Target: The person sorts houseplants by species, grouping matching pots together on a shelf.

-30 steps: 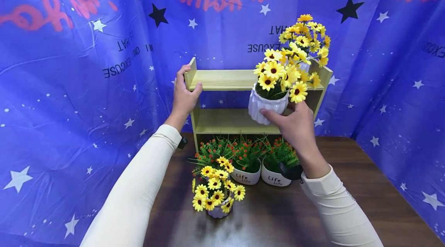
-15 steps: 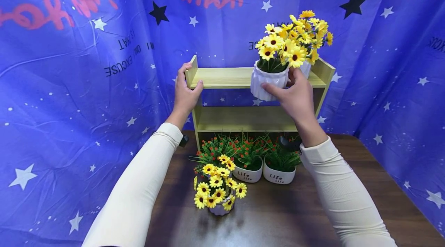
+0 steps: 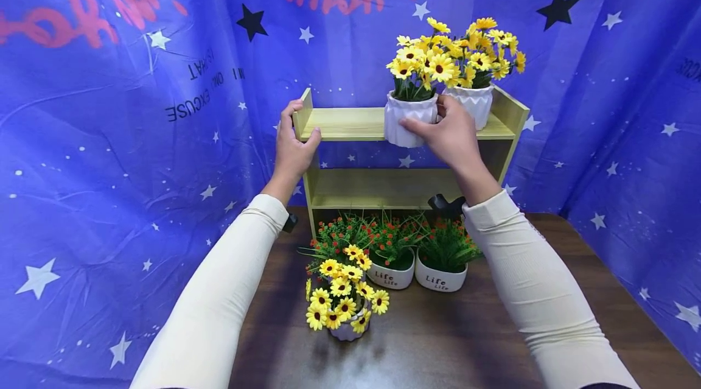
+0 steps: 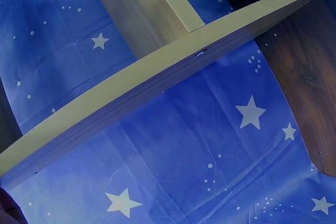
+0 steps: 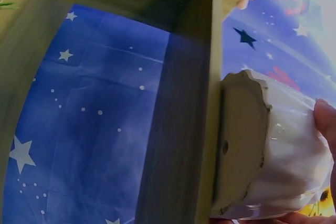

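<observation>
My right hand [image 3: 452,133] grips a white fluted flowerpot [image 3: 405,124] of yellow daisies, thumb across its front. The pot is at the front edge of the wooden shelf's top board [image 3: 350,121], its lower part in front of that edge. In the right wrist view, the pot's underside [image 5: 242,140] shows close beside the board. A second white pot [image 3: 475,104] of yellow daisies stands on the top board to the right, partly behind my right hand. My left hand [image 3: 292,148] holds the shelf's left side panel [image 3: 305,112]; in the left wrist view only a finger [image 4: 9,211] shows.
The shelf's middle board [image 3: 383,188] lies below. White oval planters [image 3: 440,276] with green plants and red blooms stand at its foot. Nearer on the brown table [image 3: 438,340] is another daisy pot [image 3: 349,329]. A blue star-printed curtain [image 3: 109,194] surrounds everything.
My right hand has raised the daisy pot from in front of the middle board to the top board, then moved it left, away from the second pot. The left hand keeps its hold.
</observation>
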### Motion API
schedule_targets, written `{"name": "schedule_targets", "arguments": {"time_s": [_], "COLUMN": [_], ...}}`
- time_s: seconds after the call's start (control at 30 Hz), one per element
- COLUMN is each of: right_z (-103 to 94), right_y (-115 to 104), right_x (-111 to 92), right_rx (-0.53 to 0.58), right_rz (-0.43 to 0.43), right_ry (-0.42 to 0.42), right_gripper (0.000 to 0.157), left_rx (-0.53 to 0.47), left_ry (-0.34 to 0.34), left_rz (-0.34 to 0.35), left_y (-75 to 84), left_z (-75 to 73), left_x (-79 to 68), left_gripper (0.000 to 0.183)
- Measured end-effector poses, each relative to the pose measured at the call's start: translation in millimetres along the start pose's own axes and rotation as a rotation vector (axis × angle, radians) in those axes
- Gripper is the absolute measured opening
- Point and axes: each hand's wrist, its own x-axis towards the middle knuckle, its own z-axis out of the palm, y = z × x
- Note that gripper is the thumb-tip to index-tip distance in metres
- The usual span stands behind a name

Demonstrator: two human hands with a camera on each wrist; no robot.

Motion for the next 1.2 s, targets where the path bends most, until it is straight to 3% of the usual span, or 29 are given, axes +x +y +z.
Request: {"name": "schedule_targets", "arguments": {"time_s": [0.1,0.4,0.7,0.97,1.2], "right_z": [3.9,14.5,24.6,24.6,28.9], "right_y": [-1,0,4,10,20], "right_x": [10,35,45,29,-19], "right_rx": [-0.025,-0.027,-0.018,0.081,0.294], "right_rz": [0.026,0.068,0.083,0.059,-0.105], "right_ry": [-0.022,-0.045,-0.044,0.012,0.143], "right_gripper": [0.080,0.083,0.086,0.087,0.066], "left_rx": [0.007,-0.001,-0.005,-0.025,-0.016], "left_ry": [0.000,0.001,0.005,0.003,0.013], "left_rz": [-0.008,0.011,0.019,0.039,0.024], "left_y": [1.5,2.1,-1.7,-1.5,-2.3], "left_z": [0.9,1.0,1.5,5.6,3.4], "left_x": [-0.9,0.8,0.3,0.8,-0.7], "left_gripper": [0.054,0.054,0.055,0.054,0.054]}}
